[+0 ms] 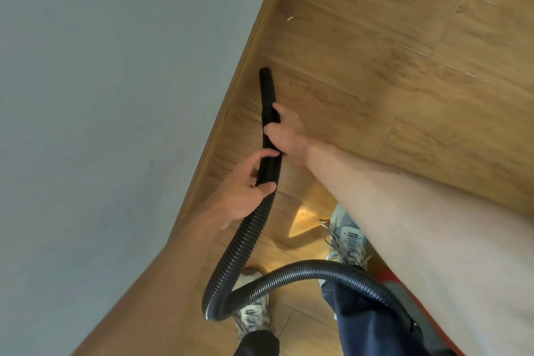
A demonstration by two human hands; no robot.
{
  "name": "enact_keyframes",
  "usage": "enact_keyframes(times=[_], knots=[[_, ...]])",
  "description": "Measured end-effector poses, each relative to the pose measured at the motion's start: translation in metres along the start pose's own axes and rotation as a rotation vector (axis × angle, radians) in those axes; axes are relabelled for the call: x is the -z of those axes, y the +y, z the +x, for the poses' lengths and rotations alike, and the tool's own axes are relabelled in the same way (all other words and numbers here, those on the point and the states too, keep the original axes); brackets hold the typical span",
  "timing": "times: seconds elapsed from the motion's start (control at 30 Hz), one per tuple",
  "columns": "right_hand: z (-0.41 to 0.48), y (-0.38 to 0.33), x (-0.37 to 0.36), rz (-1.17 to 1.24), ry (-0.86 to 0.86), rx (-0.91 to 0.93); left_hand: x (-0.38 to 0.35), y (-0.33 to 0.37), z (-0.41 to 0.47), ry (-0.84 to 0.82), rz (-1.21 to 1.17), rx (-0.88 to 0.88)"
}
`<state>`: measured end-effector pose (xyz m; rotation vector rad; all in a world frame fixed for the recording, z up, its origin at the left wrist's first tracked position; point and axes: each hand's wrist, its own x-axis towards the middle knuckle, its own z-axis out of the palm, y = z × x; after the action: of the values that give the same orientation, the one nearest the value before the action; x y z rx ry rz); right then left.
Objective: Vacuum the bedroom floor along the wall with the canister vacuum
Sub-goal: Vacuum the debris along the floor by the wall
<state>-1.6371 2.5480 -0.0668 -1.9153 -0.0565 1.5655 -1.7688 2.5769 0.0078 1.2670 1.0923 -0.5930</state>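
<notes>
To clean this stretch well, I needed the nozzle [267,89] low and close against the baseboard [248,46], sliding slowly along the wall [101,95] towards the white specks [289,18] further on, with enough slack in the hose [248,240] that it would not tug the red canister [385,274] behind me. My right hand [284,131] was closed round the hose just behind the nozzle, arm reaching forward across my body. My left hand [239,193] gripped the ribbed hose just below it, thumb on top and fingers curled underneath. The nozzle pointed forward along the wooden floor [375,52], near the baseboard; I could not tell whether its tip touched the boards. The hose looped down past my shoes to the canister.
</notes>
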Motion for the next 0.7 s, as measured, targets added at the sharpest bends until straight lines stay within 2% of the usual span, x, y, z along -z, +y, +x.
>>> enact_keyframes(times=[0.2,0.43,0.53,0.7], knots=[[-0.040,0.053,-0.019,0.020,-0.072,-0.044,-0.022,-0.045,-0.033,-0.061,0.001,0.082],[-0.039,0.054,-0.046,0.075,-0.136,-0.037,-0.011,-0.063,-0.047,0.032,-0.029,0.104],[-0.025,0.038,-0.044,0.068,-0.087,-0.008,0.001,-0.050,-0.032,0.029,-0.023,0.107],[-0.019,0.044,-0.001,0.105,0.057,-0.030,-0.016,-0.016,-0.009,-0.076,0.092,0.038]])
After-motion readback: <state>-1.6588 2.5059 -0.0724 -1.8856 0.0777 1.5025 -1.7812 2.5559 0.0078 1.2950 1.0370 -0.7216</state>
